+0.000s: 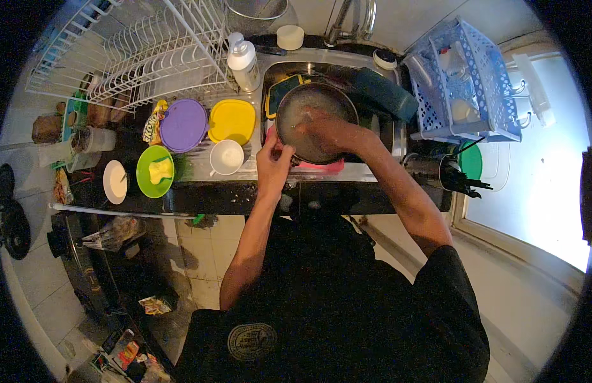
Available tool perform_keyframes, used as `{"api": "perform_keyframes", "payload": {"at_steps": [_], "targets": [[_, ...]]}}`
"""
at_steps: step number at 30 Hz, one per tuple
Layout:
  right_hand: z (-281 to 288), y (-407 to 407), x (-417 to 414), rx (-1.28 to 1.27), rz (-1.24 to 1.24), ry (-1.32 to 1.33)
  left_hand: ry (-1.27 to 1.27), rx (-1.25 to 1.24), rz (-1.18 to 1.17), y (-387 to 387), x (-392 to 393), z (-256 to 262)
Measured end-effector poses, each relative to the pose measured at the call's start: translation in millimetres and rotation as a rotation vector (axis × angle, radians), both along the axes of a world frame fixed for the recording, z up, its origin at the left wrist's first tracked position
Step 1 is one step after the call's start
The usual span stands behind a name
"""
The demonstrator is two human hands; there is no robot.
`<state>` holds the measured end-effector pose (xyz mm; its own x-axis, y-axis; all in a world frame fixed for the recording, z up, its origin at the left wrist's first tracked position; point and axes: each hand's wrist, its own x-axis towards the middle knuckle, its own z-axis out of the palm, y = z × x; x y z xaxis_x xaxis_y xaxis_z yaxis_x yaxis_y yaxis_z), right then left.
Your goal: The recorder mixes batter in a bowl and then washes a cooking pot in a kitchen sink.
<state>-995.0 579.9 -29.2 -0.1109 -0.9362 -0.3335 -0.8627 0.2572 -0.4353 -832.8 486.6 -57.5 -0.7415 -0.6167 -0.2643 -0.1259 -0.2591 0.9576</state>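
Note:
A round dark pan (296,103) is held over the steel sink (402,151), its wet, cloudy inside facing up. My left hand (272,167) grips the near left edge of the pan, thumb and fingers pinched together there. Inside the pan, my right hand (331,133) reaches in from the right with its fingers low against the bottom. Blur and the wrist hide whether those fingers hold anything. Beneath the pan shows part of a pink item (324,166). Behind it in the sink lie a yellow-rimmed dark item (282,95) and a dark green, box-like item (384,93).
Left of the sink are a white cup (227,157), yellow lid (232,121), purple lid (183,125) and lime bowl (147,184) holding a sponge (161,171). A pump bottle (243,64), wire dish rack (157,72), faucet (341,36), blue basket rack (482,86) and utensil holder (422,170) surround it.

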Motion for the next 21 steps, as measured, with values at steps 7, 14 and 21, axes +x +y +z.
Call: {"api": "perform_keyframes", "payload": {"at_steps": [7, 14, 21], "targets": [[5, -3, 0, 0.11, 0.055, -0.314, -0.033, -0.012, -0.004, 0, 3, 1], [13, -3, -10, -0.204, 0.004, -0.188, -0.039, 0.017, 0.016, -2, 4, -2], [4, 2, 8, -0.252, -0.19, 0.353, -0.02, 0.08, 0.03, -5, 4, -6]]}}
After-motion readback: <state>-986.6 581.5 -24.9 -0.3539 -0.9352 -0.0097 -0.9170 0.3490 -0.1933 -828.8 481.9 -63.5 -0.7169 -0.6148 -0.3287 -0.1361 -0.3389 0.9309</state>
